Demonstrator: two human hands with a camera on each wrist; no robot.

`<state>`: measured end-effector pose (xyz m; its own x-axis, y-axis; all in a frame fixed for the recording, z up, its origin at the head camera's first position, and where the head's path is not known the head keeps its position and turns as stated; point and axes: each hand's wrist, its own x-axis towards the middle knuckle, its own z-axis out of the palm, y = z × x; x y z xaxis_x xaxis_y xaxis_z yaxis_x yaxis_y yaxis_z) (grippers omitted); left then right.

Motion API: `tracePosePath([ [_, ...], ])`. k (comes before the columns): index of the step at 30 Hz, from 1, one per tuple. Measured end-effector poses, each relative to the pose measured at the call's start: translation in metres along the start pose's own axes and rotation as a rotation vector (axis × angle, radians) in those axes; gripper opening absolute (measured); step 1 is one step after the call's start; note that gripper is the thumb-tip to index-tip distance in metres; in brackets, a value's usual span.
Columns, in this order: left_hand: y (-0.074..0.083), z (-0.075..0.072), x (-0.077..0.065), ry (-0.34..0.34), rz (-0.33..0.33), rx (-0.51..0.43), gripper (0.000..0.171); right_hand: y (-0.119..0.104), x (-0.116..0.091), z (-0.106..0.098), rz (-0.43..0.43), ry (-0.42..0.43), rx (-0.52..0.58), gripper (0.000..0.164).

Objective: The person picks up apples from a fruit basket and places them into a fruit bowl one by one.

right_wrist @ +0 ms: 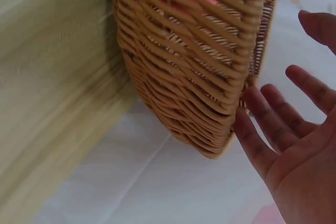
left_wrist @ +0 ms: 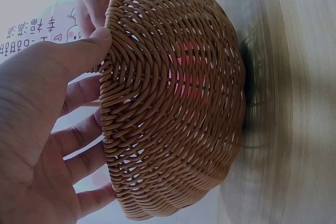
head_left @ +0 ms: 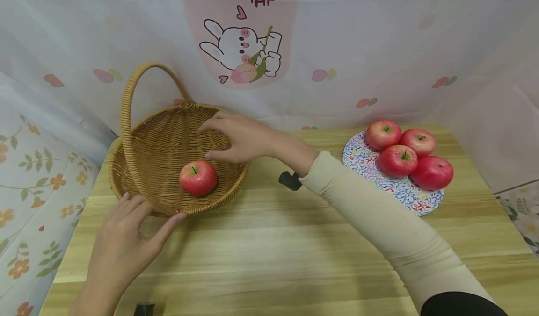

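Note:
A wicker basket (head_left: 229,197) with a tall arched handle (head_left: 127,115) stands on the left of the table, one red apple (head_left: 199,178) lying inside it. My left hand (head_left: 126,234) holds the basket's near rim. In the left wrist view the thumb (left_wrist: 86,51) lies on the rim, while the other fingers pass behind it, their tips partly hidden by the weave. Over the basket's right side, my right hand (head_left: 240,138) hovers with fingers spread and nothing in them. The right wrist view shows its fingers (right_wrist: 257,140) close beside the rim; contact cannot be told.
On the right, a round plate with a colourful squiggle pattern (head_left: 362,159) bears several red apples (head_left: 397,161). A printed cloth (head_left: 337,35) hangs along the back of the wooden table (head_left: 269,260). Flowered fabric (head_left: 33,213) borders the left side.

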<state>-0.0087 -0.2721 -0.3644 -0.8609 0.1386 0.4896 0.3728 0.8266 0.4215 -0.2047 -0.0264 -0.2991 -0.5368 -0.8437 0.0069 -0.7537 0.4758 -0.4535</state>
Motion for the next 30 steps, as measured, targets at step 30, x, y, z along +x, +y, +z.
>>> tracePosePath([
  [30,-0.002,0.000,0.000,0.005,0.009,0.009,0.054,-0.039,0.068,0.014,0.141,-0.585,-0.229,0.074],
])
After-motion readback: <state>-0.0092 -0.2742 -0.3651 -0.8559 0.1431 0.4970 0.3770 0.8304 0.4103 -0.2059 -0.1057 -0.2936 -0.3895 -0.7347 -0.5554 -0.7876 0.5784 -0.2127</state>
